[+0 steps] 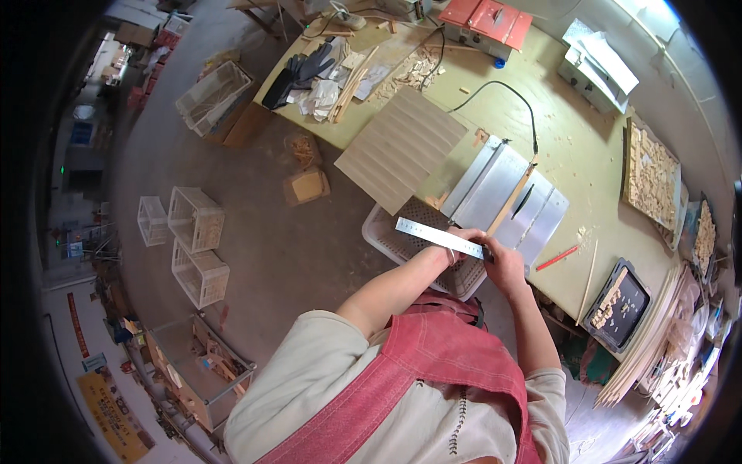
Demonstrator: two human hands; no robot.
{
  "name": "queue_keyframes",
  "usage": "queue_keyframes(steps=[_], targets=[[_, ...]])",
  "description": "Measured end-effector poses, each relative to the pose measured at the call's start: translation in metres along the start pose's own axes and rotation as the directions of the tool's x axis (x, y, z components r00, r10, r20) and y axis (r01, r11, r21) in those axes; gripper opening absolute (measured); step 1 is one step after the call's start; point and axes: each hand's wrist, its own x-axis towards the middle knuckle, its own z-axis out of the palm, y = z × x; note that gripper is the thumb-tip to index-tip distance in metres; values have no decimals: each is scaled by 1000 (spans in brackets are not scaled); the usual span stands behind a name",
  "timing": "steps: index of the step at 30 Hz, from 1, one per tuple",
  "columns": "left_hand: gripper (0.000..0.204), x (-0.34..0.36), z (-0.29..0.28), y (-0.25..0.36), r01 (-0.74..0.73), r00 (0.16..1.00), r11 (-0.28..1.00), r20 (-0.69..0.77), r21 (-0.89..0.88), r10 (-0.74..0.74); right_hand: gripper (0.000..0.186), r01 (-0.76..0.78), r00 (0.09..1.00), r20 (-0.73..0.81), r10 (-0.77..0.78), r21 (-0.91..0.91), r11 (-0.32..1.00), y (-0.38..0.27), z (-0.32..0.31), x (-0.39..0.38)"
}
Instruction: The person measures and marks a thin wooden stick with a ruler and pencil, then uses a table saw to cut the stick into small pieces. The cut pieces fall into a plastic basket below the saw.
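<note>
A steel ruler [430,234] lies slanted across both hands at the near end of a small aluminium saw table [483,189]. My right hand [504,267] is closed on the ruler's right end. My left hand [461,243] is closed and partly hidden beneath the ruler; what it grips is unclear. A narrow wooden strip [510,201] runs across the metal top, beside a dark blade slot [524,203], down to my hands. Below them sits a perforated plastic basket [394,240]. A grooved wooden board [399,147] lies left of the saw. A red pencil [556,258] rests right of it.
The green bench [553,100] carries red [483,23] and silver [595,69] machines, black gloves [297,73], offcuts, a black tray [614,305] and a board of small pieces [649,174]. Long strips [641,340] lie at right. Crates [197,220] and boxes [305,185] stand on the floor.
</note>
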Motion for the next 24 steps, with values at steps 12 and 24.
queue_keyframes(steps=[12,24], targets=[[14,-3,5,-2,-5,1000,999,-15,35,5,38,56,998,-35,-56,-12,998,-6,-8,2],[12,22,-20,-16,-1,991,999,135,-50,8,27,10,999,51,-7,-49,999,-10,-13,19]])
